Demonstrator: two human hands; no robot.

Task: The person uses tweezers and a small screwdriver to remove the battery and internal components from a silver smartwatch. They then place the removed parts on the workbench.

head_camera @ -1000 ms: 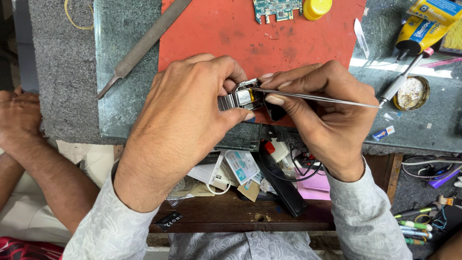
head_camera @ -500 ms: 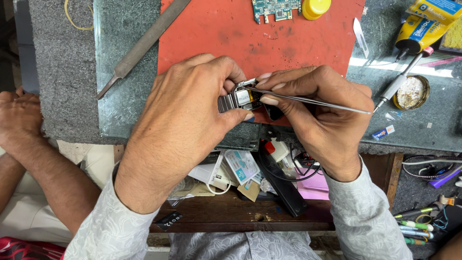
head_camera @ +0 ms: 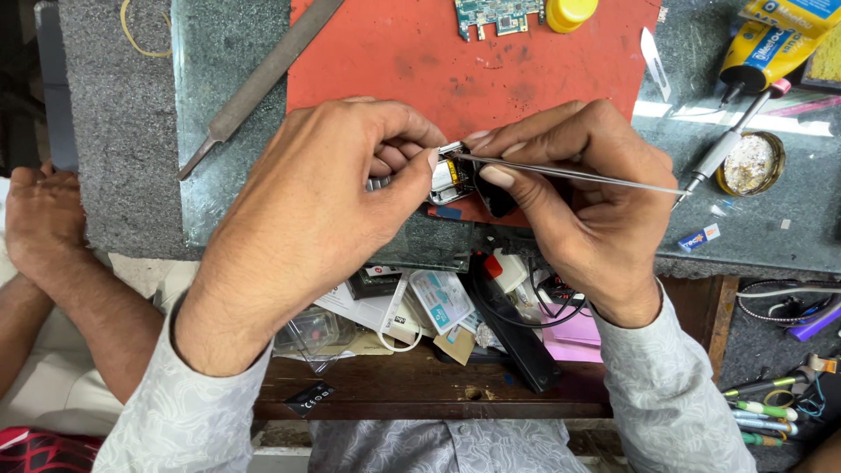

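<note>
Desk (head_camera: 123,131): grey stone top under both hands, with a dark glass slab over its middle.
Red mat (head_camera: 526,70): lies on the slab just beyond the fingers, its near edge under them.
Left hand (head_camera: 307,219): fingers curled closed around a small silver device, thumb tip pressed on its near end.
Right hand (head_camera: 578,193): fingers pinched closed on thin metal tweezers, the knuckles toward the right.
Another person's hand (head_camera: 39,219): rests on the desk edge, well left of the left hand.
Metal file (head_camera: 263,79): lies slanted on the slab, beyond and left of the left fingers.
Tweezers (head_camera: 569,172): long and nearly level, the tip meeting the device between the two sets of fingers.
Circuit board (head_camera: 495,13): green, at the mat's far edge, well beyond the fingers.
Small silver device (head_camera: 447,175): held between the hands, just above the mat's near edge; partly hidden by the fingertips.
</note>
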